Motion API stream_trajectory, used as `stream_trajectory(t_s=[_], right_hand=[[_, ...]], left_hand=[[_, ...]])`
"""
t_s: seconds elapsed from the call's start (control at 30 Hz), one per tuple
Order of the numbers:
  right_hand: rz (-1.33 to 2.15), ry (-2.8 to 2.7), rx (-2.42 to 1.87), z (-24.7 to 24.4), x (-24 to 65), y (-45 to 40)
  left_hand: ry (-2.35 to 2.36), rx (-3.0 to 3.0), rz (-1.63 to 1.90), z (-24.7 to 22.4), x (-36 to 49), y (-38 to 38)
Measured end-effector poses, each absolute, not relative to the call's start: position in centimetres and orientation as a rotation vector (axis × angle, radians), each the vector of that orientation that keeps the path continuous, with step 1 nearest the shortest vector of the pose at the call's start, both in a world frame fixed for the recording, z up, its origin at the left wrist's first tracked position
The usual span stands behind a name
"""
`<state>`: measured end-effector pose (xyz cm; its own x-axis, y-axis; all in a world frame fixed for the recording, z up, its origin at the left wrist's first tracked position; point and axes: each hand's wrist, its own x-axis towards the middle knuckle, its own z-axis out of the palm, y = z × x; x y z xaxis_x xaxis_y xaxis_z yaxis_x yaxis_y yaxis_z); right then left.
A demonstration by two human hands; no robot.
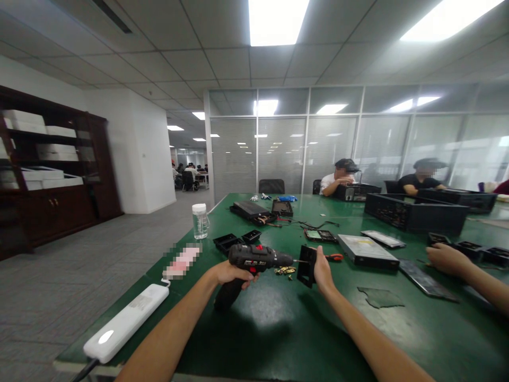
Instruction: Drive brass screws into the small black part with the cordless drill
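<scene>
Gripping a black drill (254,259) by its handle, the L hand (234,273) is closed, bit aimed R. The R hand (323,268), also closed, pinches a black plate (307,266) upright; the bit meets its L face, tho I can't tell if it's touching. Both are held over the near-middle of the green table (254,345).

Edges: the table's L edge runs diagonally from the near-L corner to the far side, w/ grey floor (159,233) beyond. A white power strip (127,323) lies along that edge, a bottle (200,222) farther up. Bare tabletop spreads btwn the forearms; brass bits (284,270) sit just beyond, btwn drill & plate.

To the R: red-handled tool (334,258), silver drive (368,251), thin green pc (380,297), dark slab (428,279). A co-worker's hand (449,258) is at black trays (469,250), limiting room there.

Labels: drill has white lettering w/ red marks, too small to read; strip & drive labels also illegible. Pink item (183,261) by the strip is pixelated.
</scene>
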<state>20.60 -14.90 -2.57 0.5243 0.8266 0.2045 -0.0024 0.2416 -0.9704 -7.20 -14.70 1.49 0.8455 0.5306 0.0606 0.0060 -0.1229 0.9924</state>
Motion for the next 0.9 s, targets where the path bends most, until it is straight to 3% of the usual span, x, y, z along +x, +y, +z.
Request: stream_trajectory(t_s=[0.9], right_hand=[[0.674, -0.894, -1.146, -3.4, 21.1, -14.2]], left_hand=[[0.419, 1.635, 0.451, 1.6, -7.2, -14.7]])
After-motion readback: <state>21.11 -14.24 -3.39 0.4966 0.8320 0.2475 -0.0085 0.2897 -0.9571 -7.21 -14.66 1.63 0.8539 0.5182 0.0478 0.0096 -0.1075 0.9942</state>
